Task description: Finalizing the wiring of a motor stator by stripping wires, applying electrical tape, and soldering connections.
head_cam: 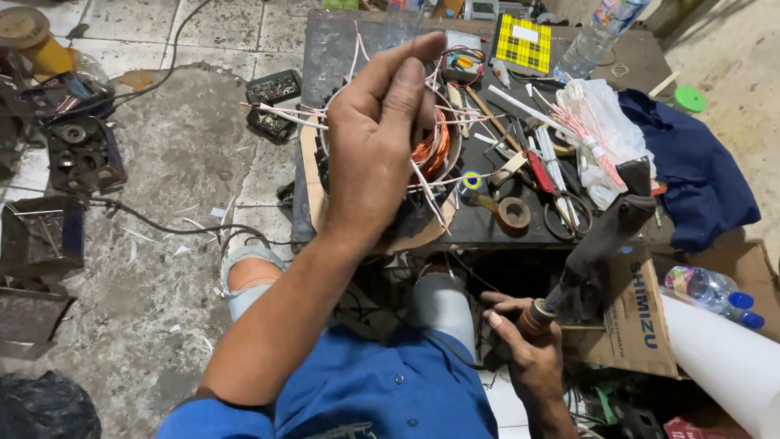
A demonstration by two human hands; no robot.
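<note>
I am sitting on a dusty stone floor (pixel 162 268) with a low dark table (pixel 325 49) in front of me. I use the round metal motor ring (pixel 449 154) on that table as my landmark.

Nearest me, below the ring and to its right, my right hand (pixel 528 349) is wrapped tight around the wooden handle of a long dark tool (pixel 601 244). The tool points up toward the table. It looks hard and a bit heavy, so I think the handle is the best place to grip.

Right over the ring, my left hand (pixel 374 138) has its fingers pinched together on thin pink and white wires (pixel 284 112). The orange copper coil (pixel 432 150) sits inside the ring. I think those wires are soft, light and bend or snap easily, so I would hold them gently near the ends.

Right of the ring lie scissors (pixel 561 211) and a tape roll (pixel 513 213). Beyond the ring sits a yellow checked box (pixel 522 45).
</note>
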